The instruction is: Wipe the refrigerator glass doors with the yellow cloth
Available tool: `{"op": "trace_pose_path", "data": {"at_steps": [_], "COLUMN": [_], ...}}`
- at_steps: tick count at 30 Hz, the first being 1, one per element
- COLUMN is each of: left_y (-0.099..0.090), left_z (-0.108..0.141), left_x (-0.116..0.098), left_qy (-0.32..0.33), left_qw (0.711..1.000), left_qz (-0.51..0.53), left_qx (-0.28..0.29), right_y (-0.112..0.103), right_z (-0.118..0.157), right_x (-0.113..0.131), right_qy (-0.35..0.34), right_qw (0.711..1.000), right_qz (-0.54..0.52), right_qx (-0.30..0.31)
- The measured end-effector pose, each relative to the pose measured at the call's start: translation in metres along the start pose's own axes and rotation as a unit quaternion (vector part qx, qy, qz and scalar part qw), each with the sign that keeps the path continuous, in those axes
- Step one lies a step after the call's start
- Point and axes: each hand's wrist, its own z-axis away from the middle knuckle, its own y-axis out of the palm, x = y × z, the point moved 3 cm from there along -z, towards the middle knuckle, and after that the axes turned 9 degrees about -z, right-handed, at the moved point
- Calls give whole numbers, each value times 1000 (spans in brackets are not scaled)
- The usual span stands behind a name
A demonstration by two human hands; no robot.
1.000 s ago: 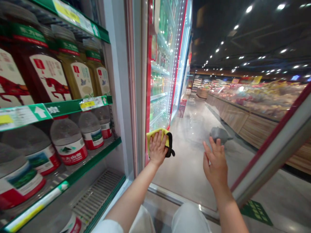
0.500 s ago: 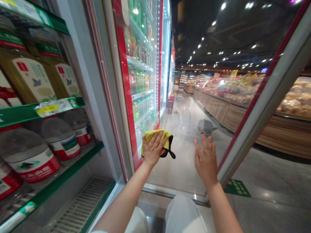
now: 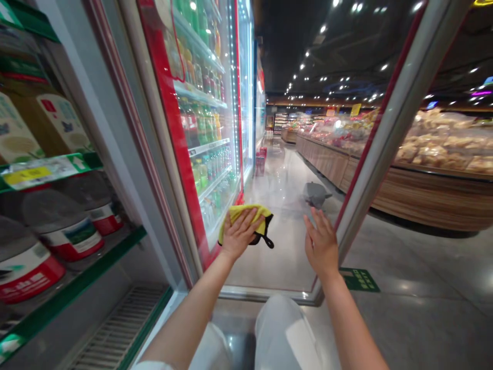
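Observation:
A yellow cloth (image 3: 246,211) with a black edge and a black loop lies against the glass door pane (image 3: 277,262). My left hand (image 3: 239,234) presses flat on the cloth, its fingers stretched over it. To the right, my right hand (image 3: 321,244) rests against the glass near the metal door frame (image 3: 370,190), fingers extended, with nothing in it. The pane is see-through, and the floor shows behind both hands.
At the left, a cooler shelf (image 3: 77,288) holds large bottles (image 3: 75,231). Beyond the glass are lit drink coolers (image 3: 204,123), a grey object (image 3: 316,194) on the floor and a wood-sided display (image 3: 435,195). My knees are below.
The view has turned a little to the right, so the shelves and door frame sit further left. The cloth stays under my left hand, and my right hand remains by the frame.

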Motion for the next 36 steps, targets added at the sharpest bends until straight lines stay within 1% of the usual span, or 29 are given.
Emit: {"op": "trace_pose_path", "data": {"at_steps": [1,3,4,5,7,9,11,12,13,14,16,18,19,20,21,22,24,26,28,30,32,34,35,36], "left_y": [-1,-3,-3,-3,-2,-1,0,0,0,-1,-3,-4,-5,-4,-3,-2,2,5,6,5,3,2,2,2], "left_z": [-8,-31,-43,-53,-63,-58,-46,-41,-39,-41,-55,-76,-85,-92,-96,-95,-81,-61,-46,-48,-66,-91,-101,-109], "left_x": [0,-11,-21,-33,-52,-61,-58,-54,-50,-48,-49,-60,-69,-78,-87,-95,-103,-100,-94,-92,-97,-111,-121,-132], "left_qy": [-43,-99,-106,-100,-53,28,108,133,141,132,66,-15,-35,-34,-15,18,93,141,157,128,54,-25,-35,-21], "left_qw": [999,995,994,995,998,998,992,988,987,988,993,995,994,994,994,993,988,982,980,986,995,997,997,997], "left_qz": [-6,-12,-12,-11,-2,11,12,6,-3,-14,-33,-44,-46,-47,-48,-49,-53,-54,-50,-42,-33,-28,-25,-24], "left_qx": [-3,-15,-20,-25,-36,-50,-65,-72,-76,-81,-88,-91,-93,-96,-98,-103,-111,-116,-114,-102,-82,-63,-64,-67], "right_y": [0,0,0,0,-2,-5,-10,-12,-13,-15,-18,-19,-20,-20,-22,-23,-27,-32,-35,-38,-39,-41,-41,-42], "right_z": [1,1,1,1,1,2,5,6,8,9,11,12,13,13,14,15,19,24,29,32,33,33,32,32], "right_x": [-3,-7,-8,-9,-13,-18,-26,-30,-35,-39,-45,-47,-48,-48,-48,-49,-52,-57,-62,-66,-68,-67,-66,-66], "right_qy": [5,15,19,20,14,-2,-16,-18,-18,-15,-9,-5,-4,-3,-2,-1,1,6,13,21,28,35,39,41], "right_qw": [1000,1000,1000,1000,999,999,999,998,998,998,997,996,996,996,996,996,996,995,995,994,993,991,990,989], "right_qz": [-5,-11,-13,-17,-29,-43,-52,-54,-55,-56,-60,-65,-66,-66,-66,-67,-67,-70,-73,-80,-90,-102,-107,-111], "right_qx": [-1,-1,1,2,5,5,2,-1,-8,-19,-45,-58,-59,-58,-58,-60,-66,-71,-71,-71,-76,-84,-86,-87]}}
